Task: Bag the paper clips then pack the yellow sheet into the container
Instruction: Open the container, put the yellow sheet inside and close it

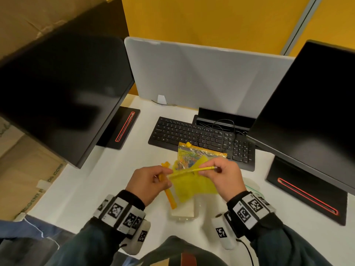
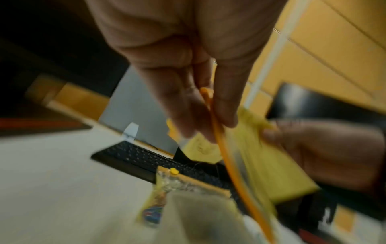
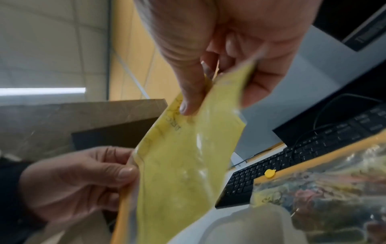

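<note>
We find both hands raised over the white desk (image 1: 80,189), low and centre in the head view, holding one yellow sheet (image 1: 194,186) between them. The left hand (image 1: 148,184) has its fingers curled, and thumb and fingers pinch the sheet's left edge, which carries an orange strip (image 1: 170,198); the left wrist view shows that strip running out from between thumb and fingers. The right hand (image 1: 223,176) pinches the sheet's upper right corner between thumb and forefinger, the other fingers curled under. The sheet is thin, glossy, translucent plastic, limp and creased, with faint dark markings near its top edge.

Directly beneath the sheet stands the container (image 1: 184,213), a clear, rounded-cornered plastic tub, low in the frame. The sheet hangs above it; we cannot tell whether its lower edge touches the rim.

Just above the hands lies the bag (image 1: 199,153), a flat transparent pouch with an orange zip band and a yellow slider tab, holding a tangle of multicoloured paper clips (image 1: 187,157). Its far edge overlaps the black keyboard (image 1: 201,136). Two dark, glossy monitors, left monitor (image 1: 61,93) and right monitor (image 1: 311,116), flank a grey matte divider panel (image 1: 201,73).
</note>
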Demonstrator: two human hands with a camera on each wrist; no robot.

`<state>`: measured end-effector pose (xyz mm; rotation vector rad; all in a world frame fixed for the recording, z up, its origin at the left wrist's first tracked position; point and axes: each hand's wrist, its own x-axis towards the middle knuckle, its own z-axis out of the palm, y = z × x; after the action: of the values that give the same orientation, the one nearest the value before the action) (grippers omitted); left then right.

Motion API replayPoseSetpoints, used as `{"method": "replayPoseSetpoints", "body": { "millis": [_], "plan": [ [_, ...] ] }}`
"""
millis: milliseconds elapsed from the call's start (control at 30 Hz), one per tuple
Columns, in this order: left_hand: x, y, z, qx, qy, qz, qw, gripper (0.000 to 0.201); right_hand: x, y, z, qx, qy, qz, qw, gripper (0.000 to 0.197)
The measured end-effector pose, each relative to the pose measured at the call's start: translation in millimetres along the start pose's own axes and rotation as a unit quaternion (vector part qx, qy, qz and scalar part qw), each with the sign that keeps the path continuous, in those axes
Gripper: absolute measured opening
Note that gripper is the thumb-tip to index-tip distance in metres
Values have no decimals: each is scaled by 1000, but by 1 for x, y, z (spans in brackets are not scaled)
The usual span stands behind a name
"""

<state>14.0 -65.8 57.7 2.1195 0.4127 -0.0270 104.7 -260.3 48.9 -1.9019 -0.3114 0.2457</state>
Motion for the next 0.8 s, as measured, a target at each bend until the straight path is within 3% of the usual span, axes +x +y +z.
{"method": "replayPoseSetpoints", "body": {
  "millis": [67, 167, 233, 400, 533, 700, 800],
  "plan": [
    [0, -2, 3, 97, 7, 62, 993, 11, -1, -3, 1, -51, -12, -46, 998, 20],
    [2, 4, 9, 97, -56, 103, 988, 20, -2, -11, 2, -78, -46, -104, 990, 10],
    [1, 11, 14, 71, -77, 97, 990, 22, -2, -20, 0, -66, -66, -116, 989, 9],
    [8, 8, 24, 56, 15, 31, 998, 38, -14, -28, 7, -179, -76, -234, 953, 5],
    [9, 9, 25, 123, 8, 58, 991, 33, -24, -21, 16, -197, -105, -184, 957, 13],
    [16, -4, 30, 6, 17, -43, 999, 29, -41, -17, 36, -315, -119, -241, 910, 25],
    [17, -2, 26, -202, -27, -136, 970, 30, -47, -1, 44, -373, -139, -254, 881, 41]
  ]
}}
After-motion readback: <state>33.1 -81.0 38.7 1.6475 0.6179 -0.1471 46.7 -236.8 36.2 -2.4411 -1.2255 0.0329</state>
